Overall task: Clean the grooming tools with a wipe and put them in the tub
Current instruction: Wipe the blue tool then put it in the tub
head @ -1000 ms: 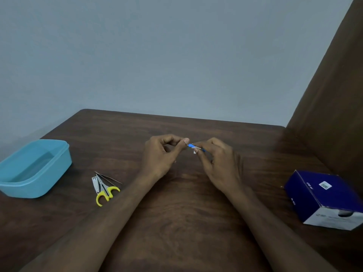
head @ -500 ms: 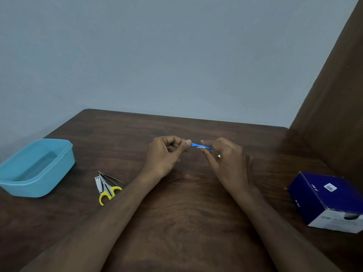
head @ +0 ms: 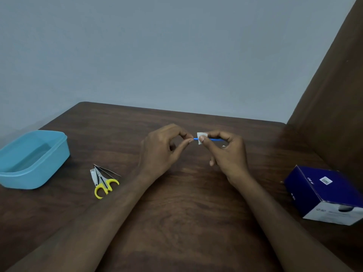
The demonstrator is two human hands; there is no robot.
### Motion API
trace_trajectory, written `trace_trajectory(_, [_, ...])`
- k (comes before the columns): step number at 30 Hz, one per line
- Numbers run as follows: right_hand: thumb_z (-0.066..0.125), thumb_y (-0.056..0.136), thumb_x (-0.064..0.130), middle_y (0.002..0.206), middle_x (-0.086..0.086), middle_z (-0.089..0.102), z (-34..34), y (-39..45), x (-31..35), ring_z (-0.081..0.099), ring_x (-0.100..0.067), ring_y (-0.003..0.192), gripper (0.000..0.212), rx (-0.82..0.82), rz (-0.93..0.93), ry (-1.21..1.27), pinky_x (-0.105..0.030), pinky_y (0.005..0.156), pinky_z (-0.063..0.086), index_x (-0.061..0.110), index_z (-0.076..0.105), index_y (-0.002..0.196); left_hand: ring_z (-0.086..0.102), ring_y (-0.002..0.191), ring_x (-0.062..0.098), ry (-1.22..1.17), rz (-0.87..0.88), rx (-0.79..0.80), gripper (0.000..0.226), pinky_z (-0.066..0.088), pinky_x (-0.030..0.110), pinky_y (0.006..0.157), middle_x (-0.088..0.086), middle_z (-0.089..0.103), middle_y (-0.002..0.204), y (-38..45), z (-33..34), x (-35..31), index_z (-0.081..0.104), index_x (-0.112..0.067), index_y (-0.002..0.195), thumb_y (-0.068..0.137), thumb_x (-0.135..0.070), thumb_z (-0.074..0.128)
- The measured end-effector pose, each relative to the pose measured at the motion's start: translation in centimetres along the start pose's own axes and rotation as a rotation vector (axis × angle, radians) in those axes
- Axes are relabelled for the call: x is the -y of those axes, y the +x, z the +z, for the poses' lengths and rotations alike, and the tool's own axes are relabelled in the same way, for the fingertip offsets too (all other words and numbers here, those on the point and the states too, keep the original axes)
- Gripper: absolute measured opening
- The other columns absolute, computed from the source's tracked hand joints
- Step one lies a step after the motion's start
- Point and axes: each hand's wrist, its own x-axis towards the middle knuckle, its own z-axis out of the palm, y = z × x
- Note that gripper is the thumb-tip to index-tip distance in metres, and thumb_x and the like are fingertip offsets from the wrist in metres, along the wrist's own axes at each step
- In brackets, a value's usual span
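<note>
clerk: between the fingertips, item one: thin blue tool [head: 214,139], a slim rod held level above the table [head: 176,213]. what kind of grooming tool it is cannot be told.

checker: who holds it?

clerk: left hand [head: 163,150] pinches its left end between thumb and forefinger, the other fingers curled. right hand [head: 225,152] pinches a small white wipe [head: 200,137] round the rod, thumb in front; the rod's far end pokes out past the right fingers. the two sets of fingertips are just beside each other, a short bare stretch of blue between them.

checker: item two?

clerk: yellow-handled scissors [head: 103,183], lying flat on the table, well to the left of the left fingers and nearer the person. a metal nail clipper [head: 93,176] touches its blades, and thin metal tweezers [head: 107,170] lie just beside them.

checker: the tub?

clerk: light blue tub [head: 57,154], lid off, farther left again beyond the scissors, at the table's left edge. nothing can be made out inside it.

checker: other stock?

clerk: dark blue box [head: 322,191] with a white end face, well to the right of the right fingers, by a brown panel [head: 334,95]. grey wall [head: 157,55] behind.
</note>
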Motion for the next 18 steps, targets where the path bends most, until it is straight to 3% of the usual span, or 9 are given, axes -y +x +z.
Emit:
trace_trajectory(3, [0.087,0.088,0.028,0.101,0.016,0.081,0.2,0.2,0.0,0.059,-0.021,0.040,0.007,0.002,0.004,0.017,-0.036,0.045,0.052,0.025,0.082,0.091,0.056,0.054,0.006,0.022,0.026,-0.036,0.009,0.047,0.032,0.050,-0.022,0.070,0.095,0.2,-0.2,0.1,0.075,-0.037,0.092,0.097,-0.043,0.078])
trace_trajectory(12, [0.084,0.092,0.019,0.097,0.009,0.082,0.3,0.2,-0.6,0.057,-0.015,0.044,0.003,0.088,-0.049,0.027,-0.029,0.045,0.047,0.021,0.082,0.094,0.051,0.054,0.002,0.057,0.014,0.026,0.011,0.047,0.029,0.051,-0.023,0.074,0.099,0.0,-0.3,0.3,0.080,-0.041,0.102,0.095,-0.049,0.079])
trace_trajectory(15, [0.083,0.093,0.018,0.097,0.009,0.082,-0.3,0.5,-0.7,0.056,-0.014,0.043,0.006,0.117,-0.038,0.023,-0.029,0.047,0.048,0.020,0.081,0.098,0.055,0.059,0.004,0.114,0.021,0.023,0.010,0.048,0.030,0.053,-0.022,0.072,0.094,0.1,-0.3,0.3,0.079,-0.040,0.101,0.098,-0.049,0.075])
trace_trajectory(18, [0.081,0.094,0.020,0.099,0.008,0.082,-0.9,0.9,-1.2,0.060,-0.021,0.046,0.010,0.144,-0.027,0.012,-0.037,0.050,0.053,0.023,0.082,0.105,0.056,0.057,0.006,0.114,-0.031,0.012,0.007,0.044,0.025,0.054,-0.028,0.064,0.084,0.0,-0.1,0.2,0.077,-0.040,0.097,0.098,-0.047,0.075])
